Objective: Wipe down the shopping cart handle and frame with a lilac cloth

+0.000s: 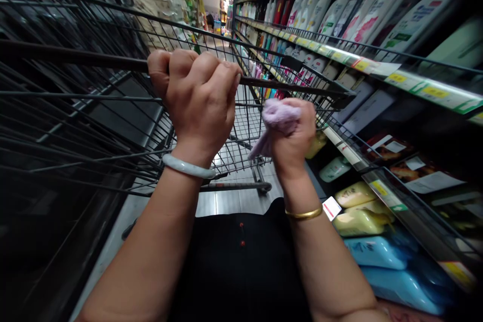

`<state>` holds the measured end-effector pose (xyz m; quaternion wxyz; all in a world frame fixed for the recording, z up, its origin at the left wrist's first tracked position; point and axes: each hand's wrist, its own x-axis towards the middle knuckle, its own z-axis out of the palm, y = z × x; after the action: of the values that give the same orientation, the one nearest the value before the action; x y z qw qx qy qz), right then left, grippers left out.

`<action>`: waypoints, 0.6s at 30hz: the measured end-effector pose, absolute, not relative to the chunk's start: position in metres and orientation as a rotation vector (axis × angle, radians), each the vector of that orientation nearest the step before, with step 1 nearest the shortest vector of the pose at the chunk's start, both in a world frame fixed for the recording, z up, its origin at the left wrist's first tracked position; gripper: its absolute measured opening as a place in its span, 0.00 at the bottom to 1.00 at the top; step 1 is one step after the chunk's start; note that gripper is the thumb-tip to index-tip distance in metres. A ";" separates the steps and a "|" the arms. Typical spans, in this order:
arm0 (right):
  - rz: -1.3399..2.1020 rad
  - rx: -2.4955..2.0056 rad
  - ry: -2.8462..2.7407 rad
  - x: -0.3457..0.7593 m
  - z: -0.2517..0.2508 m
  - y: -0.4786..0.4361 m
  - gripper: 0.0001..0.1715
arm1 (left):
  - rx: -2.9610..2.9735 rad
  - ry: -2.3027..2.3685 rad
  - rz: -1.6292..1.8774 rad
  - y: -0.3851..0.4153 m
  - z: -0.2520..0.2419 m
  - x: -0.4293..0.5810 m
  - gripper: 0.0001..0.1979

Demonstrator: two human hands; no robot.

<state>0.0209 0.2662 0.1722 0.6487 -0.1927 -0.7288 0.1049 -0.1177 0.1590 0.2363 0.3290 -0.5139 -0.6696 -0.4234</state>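
Observation:
My left hand (198,93) is wrapped round the dark handle bar (113,63) of a wire shopping cart (211,156). A pale bangle (187,166) circles that wrist. Just below the bar, to the right, my right hand (292,136) is closed round a crumpled lilac cloth (281,116). A loose end of the cloth hangs down on its left side. On the right wrist sits a gold bangle (304,212). The wire mesh of the cart's basket shows beyond both hands.
Shelves of shampoo bottles (385,12) line the right side, with price labels (433,91) along their edges. Blue bottles (377,252) lie low at the right. Packaged goods (151,5) hang at the left. A tiled aisle (226,202) runs ahead between them.

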 end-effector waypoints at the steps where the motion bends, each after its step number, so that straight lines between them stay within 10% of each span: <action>1: 0.251 -0.417 -1.734 0.017 0.171 0.261 0.10 | -1.351 -1.755 -1.124 0.159 0.236 -0.118 0.16; 18: 0.088 -0.134 -1.872 0.007 0.164 0.249 0.09 | -1.315 -1.708 -0.957 0.158 0.235 -0.120 0.19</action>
<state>0.0073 0.2491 0.1638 0.5902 -0.0575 -0.8043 0.0379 -0.1200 0.1583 0.2348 0.3816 -0.5153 -0.6695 -0.3750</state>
